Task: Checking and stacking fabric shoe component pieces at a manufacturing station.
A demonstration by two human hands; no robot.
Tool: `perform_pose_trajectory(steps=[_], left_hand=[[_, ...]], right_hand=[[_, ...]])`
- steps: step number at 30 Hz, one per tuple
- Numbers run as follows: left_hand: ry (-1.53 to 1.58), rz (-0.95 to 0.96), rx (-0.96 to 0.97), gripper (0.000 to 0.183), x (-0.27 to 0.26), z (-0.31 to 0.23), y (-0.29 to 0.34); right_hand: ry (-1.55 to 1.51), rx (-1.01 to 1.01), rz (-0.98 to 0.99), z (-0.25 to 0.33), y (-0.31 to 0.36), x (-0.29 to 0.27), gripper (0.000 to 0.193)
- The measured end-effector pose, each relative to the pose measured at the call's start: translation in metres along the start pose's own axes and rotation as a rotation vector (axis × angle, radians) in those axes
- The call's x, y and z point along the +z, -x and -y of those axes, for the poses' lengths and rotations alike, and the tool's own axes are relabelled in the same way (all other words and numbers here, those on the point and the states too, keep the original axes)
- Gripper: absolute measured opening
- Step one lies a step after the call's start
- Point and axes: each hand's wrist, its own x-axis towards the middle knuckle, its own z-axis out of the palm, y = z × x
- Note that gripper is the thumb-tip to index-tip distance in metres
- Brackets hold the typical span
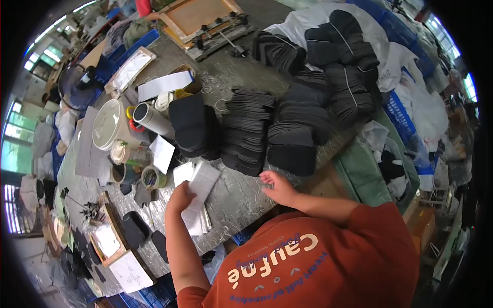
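- At the far left, a round fan (77,86) stands beyond the left edge of the desk (237,197).
- On the desk's lower left, a wooden frame (116,226) lies beside a white sheet (131,270) and a rounded black pad (135,229).
- Farther up, a white bucket (108,122) with a pale lid stands behind a clear jar (134,155); just right of them, a white tube (154,121) leans at a slant.
- The left hand (181,197) is at the left edge of a stack of white papers (203,188) lying on the near part of the desk; its fingers are bent over the edge, but it cannot be told whether they pinch the papers.
- Above the papers sits a stack of black pads (189,123).
- Next comes a long row of dark pads (246,131), packed face to face.
- The right hand (277,187) is just beside the near end of this row, its fingers loosely spread and slightly curled, holding nothing visible.
- Right of the row lies another dark pile (291,158), near tied bundles (352,87) with white bands.
- Past the desk's right edge are a green cloth (359,172) and a blue crate (399,117).
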Motion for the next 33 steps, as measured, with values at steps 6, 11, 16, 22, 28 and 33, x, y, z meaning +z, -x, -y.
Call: perform_pose_trajectory(steps=[6, 11, 16, 22, 28, 33], left_hand=[[-0.297, -0.482, 0.056, 0.039, 0.024, -0.029, 0.001], [0.183, -0.61, 0.378, 0.028, 0.079, -0.095, 0.02], [0.152, -0.267, 0.758, 0.044, 0.107, -0.195, 0.034], [-0.218, -0.446, 0.878, 0.049, 0.14, -0.251, -0.002], [-0.094, -0.524, 0.838, 0.032, 0.123, -0.27, -0.033], [-0.167, -0.647, 0.723, 0.042, 0.09, -0.305, -0.049]], right_hand=[[0.654, 0.048, -0.729, -0.01, 0.031, -0.078, 0.052], [0.784, 0.597, -0.689, 0.005, 0.011, -0.11, 0.071], [0.72, 0.586, -0.638, -0.005, 0.006, -0.124, 0.069], [-0.111, 0.526, -0.481, -0.021, 0.02, -0.131, 0.042], [-0.799, 0.802, -0.266, -0.014, 0.014, -0.16, 0.04], [0.253, 0.131, -0.647, -0.018, 0.018, -0.18, 0.068]])
